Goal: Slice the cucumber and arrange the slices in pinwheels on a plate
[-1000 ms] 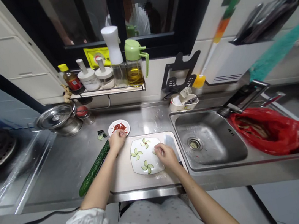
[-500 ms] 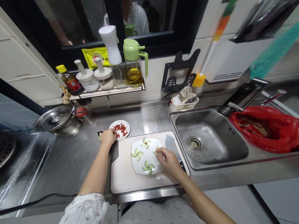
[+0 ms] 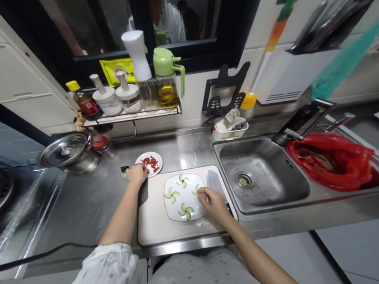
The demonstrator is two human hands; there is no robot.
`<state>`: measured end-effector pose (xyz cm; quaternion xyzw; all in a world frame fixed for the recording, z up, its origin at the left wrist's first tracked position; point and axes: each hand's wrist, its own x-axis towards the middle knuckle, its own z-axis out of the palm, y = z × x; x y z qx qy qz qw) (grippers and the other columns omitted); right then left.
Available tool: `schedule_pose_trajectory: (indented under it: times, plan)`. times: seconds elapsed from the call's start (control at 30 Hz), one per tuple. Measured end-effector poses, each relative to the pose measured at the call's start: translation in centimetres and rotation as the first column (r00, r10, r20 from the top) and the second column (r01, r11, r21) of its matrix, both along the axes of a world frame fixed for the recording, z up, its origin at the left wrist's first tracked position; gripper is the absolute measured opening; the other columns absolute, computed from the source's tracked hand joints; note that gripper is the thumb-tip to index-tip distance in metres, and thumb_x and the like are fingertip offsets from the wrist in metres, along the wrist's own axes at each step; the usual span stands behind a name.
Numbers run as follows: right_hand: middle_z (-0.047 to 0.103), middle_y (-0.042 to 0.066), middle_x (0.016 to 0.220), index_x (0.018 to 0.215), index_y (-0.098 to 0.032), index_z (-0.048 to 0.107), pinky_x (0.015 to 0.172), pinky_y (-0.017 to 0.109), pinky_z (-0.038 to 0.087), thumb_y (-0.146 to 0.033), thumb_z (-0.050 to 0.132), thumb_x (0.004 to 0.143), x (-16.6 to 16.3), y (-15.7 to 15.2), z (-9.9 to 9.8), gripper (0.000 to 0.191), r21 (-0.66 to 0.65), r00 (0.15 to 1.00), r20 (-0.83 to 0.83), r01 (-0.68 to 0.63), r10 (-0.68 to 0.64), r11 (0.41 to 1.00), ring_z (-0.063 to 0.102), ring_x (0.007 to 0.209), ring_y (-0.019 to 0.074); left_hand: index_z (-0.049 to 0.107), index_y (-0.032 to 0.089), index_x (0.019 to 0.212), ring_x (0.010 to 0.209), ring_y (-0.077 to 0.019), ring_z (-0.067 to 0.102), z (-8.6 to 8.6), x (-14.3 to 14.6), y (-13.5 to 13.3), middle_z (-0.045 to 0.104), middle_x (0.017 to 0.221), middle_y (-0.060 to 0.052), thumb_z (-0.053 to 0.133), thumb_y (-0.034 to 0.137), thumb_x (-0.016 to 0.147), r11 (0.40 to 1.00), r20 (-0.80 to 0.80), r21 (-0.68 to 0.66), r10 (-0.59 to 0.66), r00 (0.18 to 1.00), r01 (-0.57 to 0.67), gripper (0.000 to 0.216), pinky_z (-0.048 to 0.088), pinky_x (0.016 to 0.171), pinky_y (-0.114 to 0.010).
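Observation:
A white squarish plate (image 3: 177, 211) lies on the pale cutting board (image 3: 152, 232), with curved green cucumber slices (image 3: 186, 211) set out on it as pinwheels. At the plate's right side, my right hand (image 3: 214, 204) is closed in a pinch, its fingertips at a cucumber slice (image 3: 196, 189). My left hand (image 3: 137, 174) is closed beside a small white dish (image 3: 159, 164) of chopped red bits (image 3: 150, 162). Just left of those fingers a dark green cucumber piece (image 3: 124, 172) shows on the counter. What the left fingertips hold is hidden.
A knife (image 3: 214, 181) lies on the board's right side, partly behind my right hand. The sink (image 3: 266, 172) is to the right, with a red plastic bag (image 3: 348, 170) beside it. A lidded pot (image 3: 70, 155) stands back left, below a shelf (image 3: 133, 116) of seasonings.
The whole view has shifted slightly left. Slightly more of the cucumber slice shows by my right fingertips. More of the dark green piece shows by my left hand.

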<state>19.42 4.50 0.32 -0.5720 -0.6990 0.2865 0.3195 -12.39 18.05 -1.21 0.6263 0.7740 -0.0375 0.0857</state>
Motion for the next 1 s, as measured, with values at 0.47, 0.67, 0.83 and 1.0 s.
schedule_pose_trajectory:
  times: [0.47,0.67,0.83,1.0]
  plan:
    - [0.058,0.001,0.065,0.089,-0.019,0.066,0.061,0.025,0.038,-0.034,0.047,0.086,0.14,-0.29,0.05,0.025,-0.019,1.0,-0.002,0.012,-0.012,1.0,0.053,0.063,0.016,0.07,0.028,0.109,0.104,-0.0263,0.062,-0.48,0.0,0.12,0.071,0.112,-0.008,0.051,0.03,0.085,0.994,0.206,0.026,0.1,0.973,-0.107,0.031,0.041,0.091,-0.039]
    - [0.058,0.001,0.065,0.09,-0.019,0.066,0.061,0.026,0.038,-0.034,0.047,0.086,0.46,-0.24,-0.24,0.025,-0.026,1.0,0.002,0.026,-0.026,0.999,0.054,0.064,0.0166,0.072,0.028,0.099,0.108,-0.0266,0.06,-0.16,-0.69,0.2,0.07,0.114,-0.006,0.05,0.027,0.084,0.996,0.199,0.051,0.06,0.978,-0.072,0.026,0.04,0.092,-0.039]
    - [0.057,0.0,0.064,0.089,-0.018,0.066,0.061,0.025,0.038,-0.034,0.047,0.086,0.12,-0.05,-0.2,0.025,-0.028,1.0,-0.007,0.01,-0.01,1.0,0.053,0.063,0.0159,0.073,0.025,0.094,0.11,-0.0299,0.056,0.14,-0.67,-0.22,0.068,0.116,-0.01,0.055,0.025,0.08,1.0,0.086,0.005,-0.009,0.996,0.008,0.023,0.038,0.092,-0.042]
    - [0.056,0.0,0.064,0.088,-0.018,0.066,0.06,0.024,0.038,-0.033,0.046,0.086,-0.04,0.07,-0.22,0.025,-0.017,1.0,-0.012,0.004,-0.005,1.0,0.052,0.062,0.0153,0.071,0.027,0.104,0.109,-0.0289,0.055,-0.07,-0.84,-0.23,0.066,0.116,-0.011,0.051,0.02,0.082,0.996,0.069,0.043,0.072,0.995,-0.075,0.031,0.037,0.091,-0.041]
